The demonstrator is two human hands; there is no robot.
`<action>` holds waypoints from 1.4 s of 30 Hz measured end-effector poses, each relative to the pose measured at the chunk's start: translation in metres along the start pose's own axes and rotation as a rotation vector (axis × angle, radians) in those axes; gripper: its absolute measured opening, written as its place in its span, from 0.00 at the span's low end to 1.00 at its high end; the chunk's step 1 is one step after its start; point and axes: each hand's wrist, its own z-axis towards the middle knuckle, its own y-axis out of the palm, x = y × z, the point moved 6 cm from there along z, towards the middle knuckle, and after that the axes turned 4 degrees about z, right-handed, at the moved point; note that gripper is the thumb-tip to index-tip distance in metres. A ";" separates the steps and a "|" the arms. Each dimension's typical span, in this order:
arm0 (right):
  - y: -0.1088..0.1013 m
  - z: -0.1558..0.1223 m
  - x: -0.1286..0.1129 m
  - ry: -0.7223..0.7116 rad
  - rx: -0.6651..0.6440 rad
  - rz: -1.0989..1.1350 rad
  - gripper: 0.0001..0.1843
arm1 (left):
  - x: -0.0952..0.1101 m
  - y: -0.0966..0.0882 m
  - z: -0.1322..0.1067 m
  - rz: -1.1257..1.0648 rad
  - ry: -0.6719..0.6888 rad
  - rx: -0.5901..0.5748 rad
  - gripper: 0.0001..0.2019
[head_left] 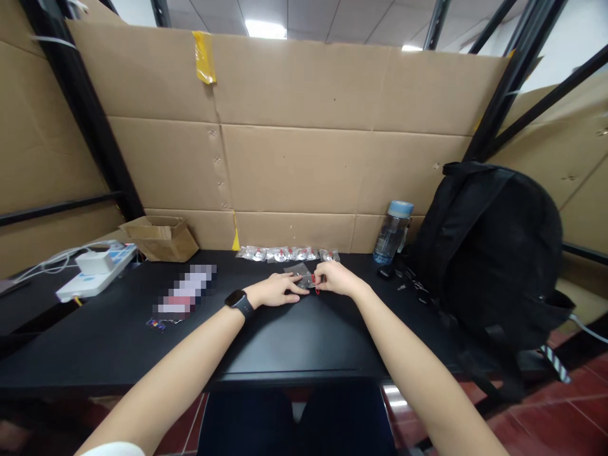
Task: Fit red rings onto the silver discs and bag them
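Note:
A small clear plastic bag [299, 270] lies on the black tabletop between my hands. My left hand [275, 290], with a dark watch [239, 303] on its wrist, rests with fingers stretched out over the bag's near side. From the right, my right hand [336, 278] pinches a thin red cord [318, 291] at the bag's right end. What the bag holds is too small to make out. Just behind, a row of clear packets [280, 254] with round silvery pieces and red bits lines the cardboard wall.
An open cardboard box [164, 239] and a white power strip [97, 272] stand at left, with a blurred-out item [185, 294] nearer. To the right are a blue-lidded water bottle [392, 233], keys [415, 285] and a large black backpack [494, 253]. A cardboard wall [294, 171] closes the back.

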 end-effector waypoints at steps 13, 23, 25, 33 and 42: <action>0.018 0.007 -0.007 0.024 0.033 0.029 0.04 | -0.004 0.003 0.000 -0.113 0.074 0.112 0.17; 0.012 0.004 0.007 0.477 0.255 -0.207 0.25 | 0.004 -0.001 -0.003 -0.100 0.020 0.022 0.19; 0.013 0.006 0.007 0.515 0.259 -0.241 0.25 | 0.006 -0.002 -0.004 -0.093 0.025 0.019 0.19; 0.023 0.008 0.013 0.494 0.132 -0.195 0.09 | -0.019 -0.006 -0.007 0.010 -0.310 0.069 0.16; 0.023 0.006 0.013 0.512 0.161 -0.219 0.06 | -0.010 -0.004 -0.004 -0.090 -0.260 -0.006 0.18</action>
